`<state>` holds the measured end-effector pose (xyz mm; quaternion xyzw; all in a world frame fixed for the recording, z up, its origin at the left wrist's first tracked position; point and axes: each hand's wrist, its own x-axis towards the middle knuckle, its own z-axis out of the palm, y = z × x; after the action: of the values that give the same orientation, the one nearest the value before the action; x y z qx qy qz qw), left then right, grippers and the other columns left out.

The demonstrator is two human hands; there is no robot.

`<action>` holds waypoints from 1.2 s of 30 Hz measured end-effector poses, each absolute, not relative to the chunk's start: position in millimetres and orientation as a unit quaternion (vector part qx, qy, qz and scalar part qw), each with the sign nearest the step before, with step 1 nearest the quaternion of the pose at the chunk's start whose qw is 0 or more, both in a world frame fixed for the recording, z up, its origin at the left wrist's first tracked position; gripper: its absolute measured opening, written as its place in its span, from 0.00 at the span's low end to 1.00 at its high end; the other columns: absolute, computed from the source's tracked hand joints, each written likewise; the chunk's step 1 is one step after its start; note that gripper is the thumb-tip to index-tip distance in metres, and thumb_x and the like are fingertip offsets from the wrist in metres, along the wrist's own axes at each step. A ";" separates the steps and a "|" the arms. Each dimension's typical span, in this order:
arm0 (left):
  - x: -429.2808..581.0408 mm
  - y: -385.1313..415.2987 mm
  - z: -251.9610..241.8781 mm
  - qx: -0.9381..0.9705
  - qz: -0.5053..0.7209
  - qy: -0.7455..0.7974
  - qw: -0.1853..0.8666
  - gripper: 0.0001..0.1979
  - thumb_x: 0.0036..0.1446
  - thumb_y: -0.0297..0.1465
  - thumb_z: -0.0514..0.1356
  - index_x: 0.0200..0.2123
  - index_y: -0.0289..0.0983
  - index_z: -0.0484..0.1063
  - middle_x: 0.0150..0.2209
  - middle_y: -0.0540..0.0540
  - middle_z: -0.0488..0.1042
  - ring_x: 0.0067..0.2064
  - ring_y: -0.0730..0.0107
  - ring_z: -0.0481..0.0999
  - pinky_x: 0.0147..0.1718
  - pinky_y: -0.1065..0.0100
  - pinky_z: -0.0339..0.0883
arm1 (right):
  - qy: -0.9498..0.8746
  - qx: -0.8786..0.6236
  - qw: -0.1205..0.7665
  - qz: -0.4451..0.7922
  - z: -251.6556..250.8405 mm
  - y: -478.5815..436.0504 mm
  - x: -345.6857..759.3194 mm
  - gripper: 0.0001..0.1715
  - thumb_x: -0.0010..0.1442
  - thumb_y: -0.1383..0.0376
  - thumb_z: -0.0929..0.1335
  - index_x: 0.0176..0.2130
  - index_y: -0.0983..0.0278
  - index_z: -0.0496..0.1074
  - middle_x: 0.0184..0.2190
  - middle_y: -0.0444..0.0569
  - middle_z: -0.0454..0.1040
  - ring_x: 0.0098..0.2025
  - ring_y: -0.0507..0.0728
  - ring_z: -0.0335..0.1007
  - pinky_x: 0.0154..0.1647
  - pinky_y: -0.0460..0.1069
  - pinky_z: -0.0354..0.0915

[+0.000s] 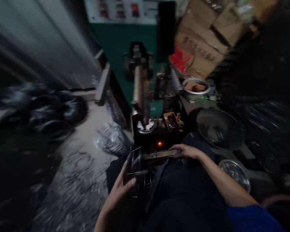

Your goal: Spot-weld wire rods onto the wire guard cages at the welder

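Note:
The picture is dark and blurred by motion. My left hand [122, 185] rests with spread fingers against a small wire grid piece [137, 167] on my lap. My right hand [187, 150] lies on the end of a flat metal bar [158, 155] that runs toward the wire piece. Just beyond the hands stands a dark machine [157, 135] with a small orange light [159, 143] and a long arm [138, 87] rising from it. Whether the left hand grips the wire piece cannot be made out.
A coil of shiny wire [112, 138] lies on the dusty floor at the left, with dark rings [53, 109] piled farther left. Metal bowls [218, 129] and a pot [195, 87] sit at the right. Cardboard boxes [207, 35] are stacked behind, beside a green cabinet [120, 42].

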<state>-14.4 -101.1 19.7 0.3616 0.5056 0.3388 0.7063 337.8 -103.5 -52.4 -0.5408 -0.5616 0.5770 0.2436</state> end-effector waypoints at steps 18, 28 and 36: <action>50.6 -77.0 -0.4 0.354 0.452 0.515 0.636 0.40 0.49 0.46 0.70 0.61 0.34 0.65 0.21 0.58 0.64 0.15 0.80 0.59 0.13 0.76 0.56 | -0.511 -0.544 0.485 0.456 -16.3 -45.9 345.5 0.27 0.53 0.48 0.72 0.21 0.63 0.61 0.20 0.38 0.55 0.26 0.50 0.50 0.29 0.47 0.48; 51.9 -52.1 -15.0 0.331 0.478 0.513 0.631 0.41 0.48 0.44 0.71 0.62 0.35 0.65 0.26 0.53 0.69 0.22 0.79 0.65 0.20 0.76 0.60 | -0.485 -0.546 0.492 0.474 -35.2 -3.5 336.5 0.32 0.50 0.47 0.74 0.19 0.62 0.56 0.21 0.39 0.52 0.27 0.50 0.46 0.29 0.48 0.46; 56.6 -36.8 -13.7 0.312 0.489 0.506 0.638 0.44 0.45 0.44 0.73 0.63 0.34 0.64 0.24 0.57 0.62 0.20 0.82 0.58 0.18 0.76 0.56 | -0.500 -0.556 0.479 0.459 -40.6 12.6 338.6 0.34 0.47 0.44 0.75 0.18 0.62 0.55 0.21 0.40 0.52 0.26 0.51 0.47 0.28 0.48 0.49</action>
<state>56.6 -36.8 -13.7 0.3119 0.5057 0.4894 0.6383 338.6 12.6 -40.6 -0.5559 -0.5001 0.4594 0.4795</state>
